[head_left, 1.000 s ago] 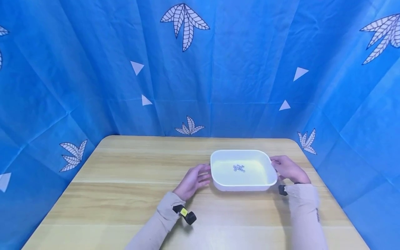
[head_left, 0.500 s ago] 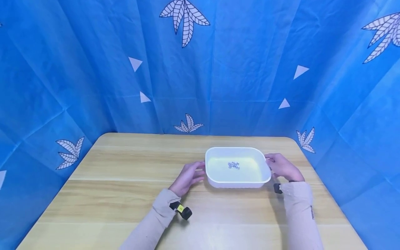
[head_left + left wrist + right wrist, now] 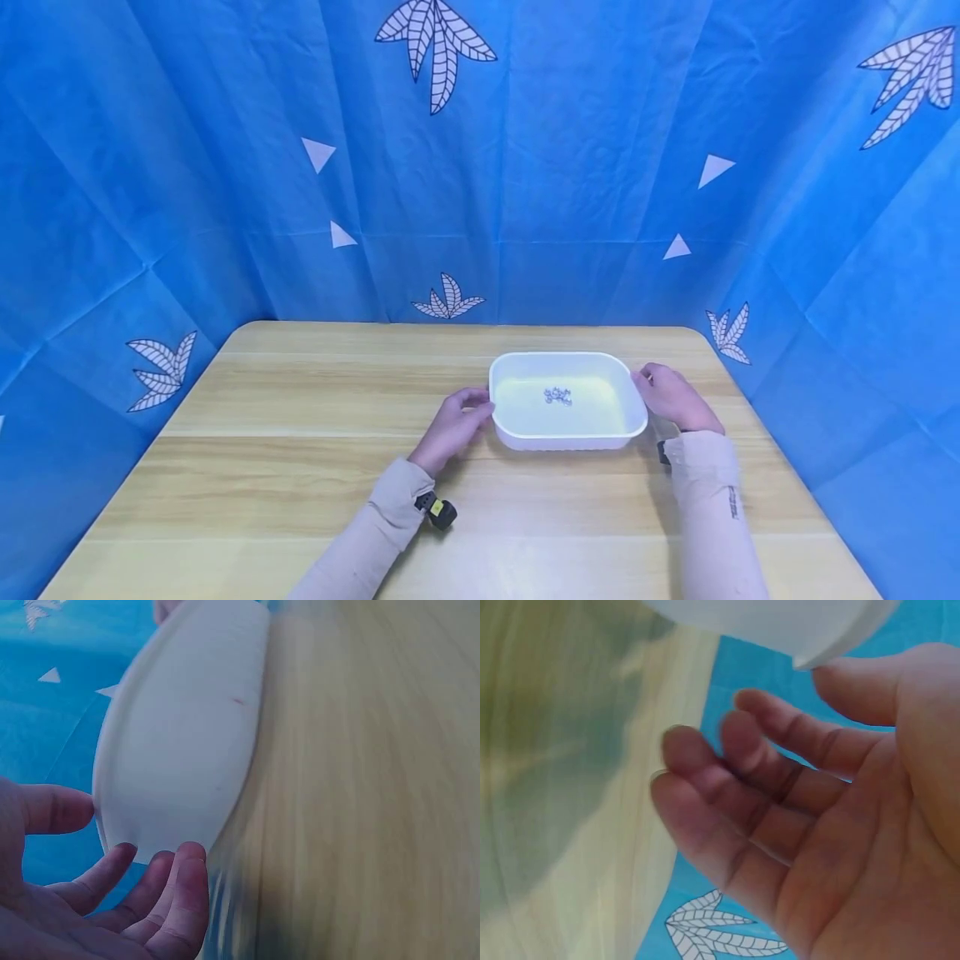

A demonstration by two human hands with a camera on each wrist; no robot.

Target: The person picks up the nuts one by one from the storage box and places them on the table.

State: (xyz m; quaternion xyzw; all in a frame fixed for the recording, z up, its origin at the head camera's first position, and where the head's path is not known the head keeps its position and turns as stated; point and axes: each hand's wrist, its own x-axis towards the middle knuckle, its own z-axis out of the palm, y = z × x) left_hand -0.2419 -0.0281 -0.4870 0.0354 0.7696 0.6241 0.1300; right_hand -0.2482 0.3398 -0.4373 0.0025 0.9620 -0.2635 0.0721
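A white rectangular plastic basin [image 3: 570, 442] with rounded corners is on the wooden table, between both hands in the head view. A small greyish cluster [image 3: 557, 396] shows on its inside floor. At the left end is my left hand [image 3: 453, 429]; in the left wrist view its thumb [image 3: 64, 810] meets the rim and its loosely bent fingertips lie near the outer wall. My right hand [image 3: 678, 400] is at the right end. In the right wrist view its thumb [image 3: 855, 694] is at the rim, while the relaxed fingers [image 3: 712, 802] stand apart from the basin.
The light wooden table [image 3: 300, 483] extends in front of the basin and to its left. Blue curtain [image 3: 585, 167] printed with white leaves and triangles surrounds the back and sides. Black wrist cameras [image 3: 441, 512] are strapped at both cuffs.
Basin and hands have shifted a little left, mostly in the first half second. The view has also drifted slightly. My left thumb has come closer to the rim.
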